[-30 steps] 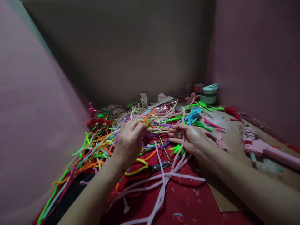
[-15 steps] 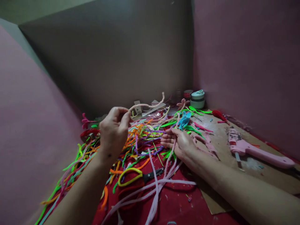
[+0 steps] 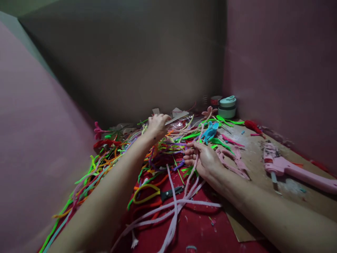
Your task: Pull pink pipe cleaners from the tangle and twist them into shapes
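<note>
My right hand (image 3: pixel 204 160) has its palm turned up. A pale pink pipe cleaner (image 3: pixel 195 165) runs upright under its thumb, held against the index finger, while the other fingers are loosely curled. Farther back and to the left, my left hand (image 3: pixel 158 126) reaches over a heap of coloured pipe cleaners (image 3: pixel 105 168). Its fingers look stretched out and apart, and no pipe cleaner shows in them; the fingertips are partly hidden. Several pale pink pipe cleaners (image 3: pixel 173 218) lie crossed on the red cloth below, over yellow-handled scissors (image 3: pixel 147 195).
A pink glue gun (image 3: pixel 285 165) rests on a brown board (image 3: pixel 246 218) at the right. Near my right hand lies a blue pipe-cleaner flower (image 3: pixel 210 131). A mint-green lidded container (image 3: pixel 227 107) stands in the back corner, by the pink wall (image 3: pixel 281 70).
My left hand has moved forward and right, over the heap. The pale pink pipe cleaner it held up no longer shows in it. My right hand keeps its hold.
</note>
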A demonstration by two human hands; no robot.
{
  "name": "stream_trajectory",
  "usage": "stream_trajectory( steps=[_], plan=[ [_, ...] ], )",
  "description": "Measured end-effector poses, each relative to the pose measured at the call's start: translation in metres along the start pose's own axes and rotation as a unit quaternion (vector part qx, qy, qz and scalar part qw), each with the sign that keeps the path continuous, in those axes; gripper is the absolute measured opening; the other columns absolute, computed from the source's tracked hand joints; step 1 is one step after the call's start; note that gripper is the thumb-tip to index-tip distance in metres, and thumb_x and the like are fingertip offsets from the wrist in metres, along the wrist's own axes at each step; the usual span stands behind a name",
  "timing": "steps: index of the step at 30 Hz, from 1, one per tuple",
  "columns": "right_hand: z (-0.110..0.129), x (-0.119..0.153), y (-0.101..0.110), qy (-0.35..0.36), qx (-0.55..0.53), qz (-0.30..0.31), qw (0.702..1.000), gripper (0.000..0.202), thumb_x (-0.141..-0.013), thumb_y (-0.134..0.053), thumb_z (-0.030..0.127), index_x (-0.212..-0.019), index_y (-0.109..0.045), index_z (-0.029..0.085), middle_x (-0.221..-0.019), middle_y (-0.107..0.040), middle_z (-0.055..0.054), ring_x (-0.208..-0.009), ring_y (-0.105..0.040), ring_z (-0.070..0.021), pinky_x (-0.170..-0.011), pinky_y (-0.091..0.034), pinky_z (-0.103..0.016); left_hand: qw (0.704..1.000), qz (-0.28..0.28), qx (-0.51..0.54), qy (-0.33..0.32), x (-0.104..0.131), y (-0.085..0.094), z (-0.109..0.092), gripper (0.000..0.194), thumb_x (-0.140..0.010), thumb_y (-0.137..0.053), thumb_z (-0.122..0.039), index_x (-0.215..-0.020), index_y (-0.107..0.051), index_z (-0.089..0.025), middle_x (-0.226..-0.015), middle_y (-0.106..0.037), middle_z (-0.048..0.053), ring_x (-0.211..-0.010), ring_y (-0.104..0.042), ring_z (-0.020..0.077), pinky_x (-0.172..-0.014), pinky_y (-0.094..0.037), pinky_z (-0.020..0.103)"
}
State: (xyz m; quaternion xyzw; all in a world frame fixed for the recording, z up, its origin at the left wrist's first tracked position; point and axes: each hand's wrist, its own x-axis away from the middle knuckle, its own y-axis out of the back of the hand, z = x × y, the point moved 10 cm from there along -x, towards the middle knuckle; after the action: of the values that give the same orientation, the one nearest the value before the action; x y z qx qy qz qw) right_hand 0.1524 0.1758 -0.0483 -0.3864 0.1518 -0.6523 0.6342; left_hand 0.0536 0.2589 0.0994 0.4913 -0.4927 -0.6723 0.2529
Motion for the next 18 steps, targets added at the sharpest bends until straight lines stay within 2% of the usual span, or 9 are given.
stream_trajectory(
  steps=[2, 4, 6, 7, 9, 12, 15, 18],
  plan=[
    [0.0, 0.0, 0.0, 0.0, 0.0, 0.003, 1.0, 0.019, -0.085, -0.037, 0.019, -0.073, -0.052, 0.014, -0.045, -0.054, -0.001, -0.036, -0.051, -0.0117, -0.036, -0.042, -0.022, 0.994, -0.026, 0.085, 0.058, 0.016, 0.021, 0.025, 0.024, -0.076, -0.056, -0.029, -0.095, -0.063, -0.016, -0.094, -0.067, 0.009, -0.089, -0.059, 0.0219, -0.081, -0.041, 0.038],
    [0.0, 0.0, 0.001, 0.001, 0.004, 0.002, 1.0, 0.019, -0.084, -0.038, 0.018, -0.073, -0.052, 0.014, -0.046, -0.054, -0.001, -0.036, -0.051, -0.0114, -0.036, -0.041, -0.021, 0.973, -0.04, 0.199, 0.114, 0.037, 0.036, 0.05, 0.03, -0.075, -0.056, -0.034, -0.097, -0.061, -0.014, -0.091, -0.067, 0.008, -0.082, -0.061, 0.0182, -0.075, -0.045, 0.031],
    [0.0, -0.001, 0.001, 0.001, 0.013, 0.004, 1.0, 0.018, -0.084, -0.039, 0.019, -0.072, -0.052, 0.014, -0.047, -0.056, -0.002, -0.036, -0.051, -0.0116, -0.035, -0.039, -0.021, 0.956, -0.014, 0.254, 0.147, 0.06, 0.039, 0.067, 0.04, -0.071, -0.059, -0.041, -0.1, -0.059, -0.013, -0.094, -0.066, 0.009, -0.083, -0.061, 0.0179, -0.073, -0.047, 0.03],
    [0.001, -0.001, 0.001, 0.002, 0.016, 0.004, 1.0, 0.018, -0.084, -0.039, 0.019, -0.072, -0.052, 0.014, -0.048, -0.056, -0.002, -0.037, -0.052, -0.0117, -0.034, -0.038, -0.02, 0.953, 0.015, 0.261, 0.156, 0.072, 0.034, 0.073, 0.046, -0.07, -0.06, -0.044, -0.104, -0.057, -0.013, -0.096, -0.065, 0.009, -0.085, -0.061, 0.0185, -0.072, -0.047, 0.03],
    [0.001, -0.001, 0.0, 0.002, 0.017, 0.004, 1.0, 0.019, -0.084, -0.04, 0.019, -0.071, -0.052, 0.013, -0.048, -0.056, -0.003, -0.036, -0.051, -0.0113, -0.033, -0.033, -0.018, 0.96, 0.069, 0.225, 0.15, 0.096, 0.022, 0.077, 0.058, -0.067, -0.061, -0.048, -0.114, -0.052, -0.016, -0.106, -0.062, 0.01, -0.094, -0.059, 0.0214, -0.075, -0.048, 0.033],
    [0.002, 0.0, -0.001, 0.002, 0.014, 0.004, 1.0, 0.02, -0.084, -0.039, 0.017, -0.07, -0.052, 0.013, -0.047, -0.055, -0.003, -0.035, -0.05, -0.0104, -0.031, -0.028, -0.017, 0.984, 0.119, 0.081, 0.103, 0.124, 0.001, 0.075, 0.072, -0.065, -0.063, -0.049, -0.126, -0.041, -0.019, -0.122, -0.053, 0.014, -0.111, -0.049, 0.0286, -0.086, -0.041, 0.042],
    [0.002, -0.001, -0.001, -0.001, 0.022, 0.006, 1.0, 0.02, -0.085, -0.038, 0.017, -0.071, -0.053, 0.012, -0.048, -0.055, -0.003, -0.035, -0.05, -0.0104, -0.032, -0.031, -0.018, 0.989, 0.096, -0.076, 0.088, 0.14, -0.011, 0.077, 0.071, -0.07, -0.06, -0.042, -0.131, -0.034, -0.016, -0.123, -0.05, 0.018, -0.113, -0.045, 0.0329, -0.087, -0.037, 0.048],
    [0.001, -0.003, 0.001, -0.001, 0.032, 0.002, 0.999, 0.02, -0.086, -0.037, 0.017, -0.074, -0.053, 0.012, -0.049, -0.056, -0.002, -0.035, -0.049, -0.0103, -0.033, -0.036, -0.019, 0.984, 0.049, -0.15, 0.082, 0.144, -0.015, 0.08, 0.043, -0.078, -0.048, -0.026, -0.119, -0.045, -0.014, -0.113, -0.056, 0.016, -0.105, -0.05, 0.0283, -0.085, -0.037, 0.04]
  ],
)
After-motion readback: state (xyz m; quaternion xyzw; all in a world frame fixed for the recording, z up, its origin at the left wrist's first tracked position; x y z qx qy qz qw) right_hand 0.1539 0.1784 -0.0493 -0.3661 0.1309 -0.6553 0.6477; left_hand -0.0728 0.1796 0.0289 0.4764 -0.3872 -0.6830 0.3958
